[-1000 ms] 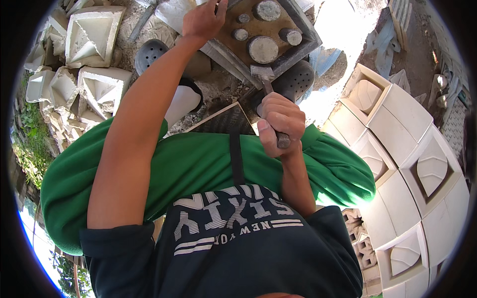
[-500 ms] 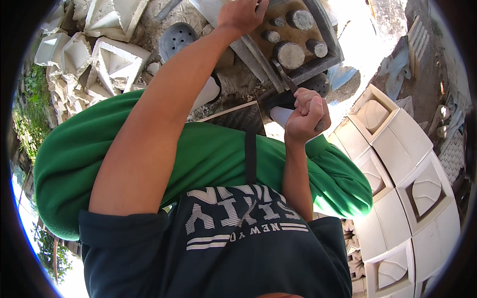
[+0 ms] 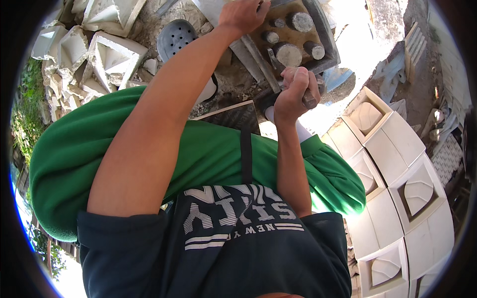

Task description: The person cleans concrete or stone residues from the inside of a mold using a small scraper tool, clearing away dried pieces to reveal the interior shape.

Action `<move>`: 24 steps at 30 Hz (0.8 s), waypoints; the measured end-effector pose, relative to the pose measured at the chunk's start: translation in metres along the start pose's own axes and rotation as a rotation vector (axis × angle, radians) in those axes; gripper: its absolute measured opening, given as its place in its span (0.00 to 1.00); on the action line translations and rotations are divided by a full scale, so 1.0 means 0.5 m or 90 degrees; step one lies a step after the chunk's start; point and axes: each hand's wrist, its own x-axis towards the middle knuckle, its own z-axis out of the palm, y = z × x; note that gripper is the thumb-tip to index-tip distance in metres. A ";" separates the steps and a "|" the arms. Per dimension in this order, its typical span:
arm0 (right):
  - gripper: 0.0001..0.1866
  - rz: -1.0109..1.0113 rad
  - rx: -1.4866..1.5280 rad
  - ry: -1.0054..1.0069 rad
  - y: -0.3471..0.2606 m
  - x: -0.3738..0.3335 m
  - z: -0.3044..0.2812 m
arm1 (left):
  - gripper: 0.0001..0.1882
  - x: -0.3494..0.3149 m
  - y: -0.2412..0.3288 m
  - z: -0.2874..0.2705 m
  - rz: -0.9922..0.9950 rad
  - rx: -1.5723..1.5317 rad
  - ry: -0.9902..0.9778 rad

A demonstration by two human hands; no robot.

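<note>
A grey rectangular mould (image 3: 325, 59) with a brown inside and several round grey posts lies ahead of me, cut off by the top edge. My right hand (image 3: 297, 92) is closed round the thick handle of a narrow-bladed metal tool (image 3: 274, 59). The blade reaches over the mould's near wall and lies beside the largest post (image 3: 288, 53). At the top, my left hand (image 3: 243, 17) is at the mould's left side with its fingers curled. A little of something dark shows at its fingertips, too small to name.
Pale moulded blocks (image 3: 380, 134) with leaf-shaped recesses stand in rows on the right. Broken white cast pieces (image 3: 112, 59) are piled at the left. My feet, in grey clogs (image 3: 175, 39), are close to the mould. A dark board (image 3: 231, 118) lies between my legs.
My right hand has moved forward and slightly left, pushing the tool's blade further into the mould beside the largest post. My left hand has stayed nearly still.
</note>
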 end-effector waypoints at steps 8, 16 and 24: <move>0.17 0.001 0.018 -0.020 0.004 0.025 0.028 | 0.18 -0.002 -0.005 -0.001 0.002 0.008 0.012; 0.18 0.019 0.063 -0.087 0.001 0.048 0.019 | 0.25 -0.001 -0.008 0.001 -0.050 0.041 -0.076; 0.19 0.035 0.165 -0.068 -0.027 0.049 0.000 | 0.23 -0.002 -0.010 0.004 -0.034 0.052 -0.048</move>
